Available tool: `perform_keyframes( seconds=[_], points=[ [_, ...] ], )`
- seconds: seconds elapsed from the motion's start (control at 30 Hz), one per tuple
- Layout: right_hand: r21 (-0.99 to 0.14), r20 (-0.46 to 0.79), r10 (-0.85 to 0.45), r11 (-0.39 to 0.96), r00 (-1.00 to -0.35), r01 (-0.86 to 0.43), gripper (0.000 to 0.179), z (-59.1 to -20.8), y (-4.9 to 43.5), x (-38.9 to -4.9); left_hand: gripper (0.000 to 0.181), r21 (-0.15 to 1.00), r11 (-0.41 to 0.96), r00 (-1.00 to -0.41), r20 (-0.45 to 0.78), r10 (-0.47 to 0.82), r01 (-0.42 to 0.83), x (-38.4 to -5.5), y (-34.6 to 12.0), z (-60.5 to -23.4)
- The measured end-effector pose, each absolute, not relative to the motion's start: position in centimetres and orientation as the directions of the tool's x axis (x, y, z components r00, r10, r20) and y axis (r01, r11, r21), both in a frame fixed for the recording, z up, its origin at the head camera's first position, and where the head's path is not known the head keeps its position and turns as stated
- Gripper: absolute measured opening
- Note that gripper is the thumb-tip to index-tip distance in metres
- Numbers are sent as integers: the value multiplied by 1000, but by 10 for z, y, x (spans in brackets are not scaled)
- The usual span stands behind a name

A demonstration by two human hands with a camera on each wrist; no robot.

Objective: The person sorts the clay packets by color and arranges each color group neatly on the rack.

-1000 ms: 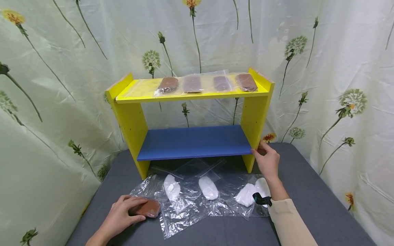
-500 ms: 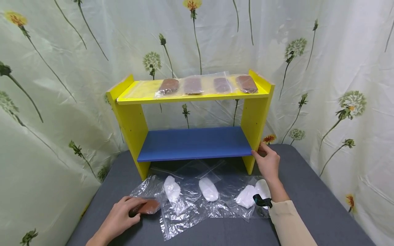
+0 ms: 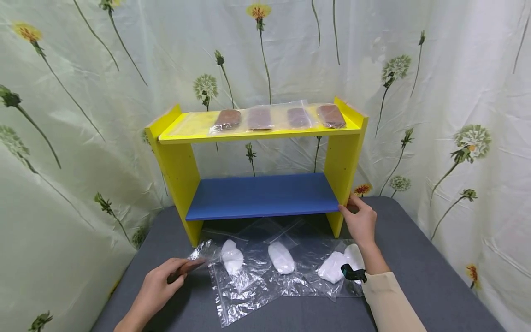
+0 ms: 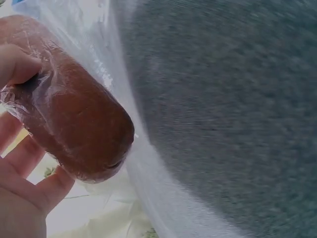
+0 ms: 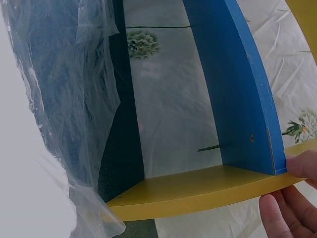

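Observation:
My left hand [image 3: 157, 285] holds a brown clay-like block [image 4: 84, 119] wrapped in a clear plastic bag, thumb on one face and fingers behind. In the head view the block is tilted nearly edge-on above the table, and its bag trails toward the bags on the right. My right hand [image 3: 362, 223] pinches the yellow right side panel [image 3: 345, 166] of a small shelf unit, beside the front corner of its blue shelf [image 3: 265, 196]. The right wrist view has the thumb at the blue shelf's end and the fingers around the panel's far side.
Several bagged brown blocks [image 3: 259, 118] lie along the yellow top shelf [image 3: 186, 127]. On the grey table [image 3: 265, 313], in front of the unit, several white lumps [image 3: 281, 258] lie in clear zip bags. A flower-printed curtain [image 3: 431, 92] hangs behind and at both sides.
My left hand has lifted and tilted the brown block, drawing it slightly left and its bag off the table. My right hand stays on the side panel. The head view has shifted slightly.

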State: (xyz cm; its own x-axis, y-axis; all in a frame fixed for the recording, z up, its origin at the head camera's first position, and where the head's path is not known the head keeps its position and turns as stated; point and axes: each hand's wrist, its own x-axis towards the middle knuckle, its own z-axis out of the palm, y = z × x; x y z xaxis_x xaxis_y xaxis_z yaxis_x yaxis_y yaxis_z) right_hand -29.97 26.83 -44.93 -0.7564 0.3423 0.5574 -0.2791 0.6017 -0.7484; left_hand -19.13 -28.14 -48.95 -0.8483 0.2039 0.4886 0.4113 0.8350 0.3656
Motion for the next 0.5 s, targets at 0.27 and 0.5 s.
perform_keyframes(
  seconds=[0.27, 0.5],
  points=[
    [-747, 560, 342, 603, -755, -281, 47, -451, 269, -300, 47, 383, 793, -787, 588, 186, 474, -192, -282, -481],
    [-750, 558, 346, 599, -754, -280, 46, -449, 268, -299, 49, 415, 766, -770, 618, 158, 490, -191, -278, -467]
  ],
)
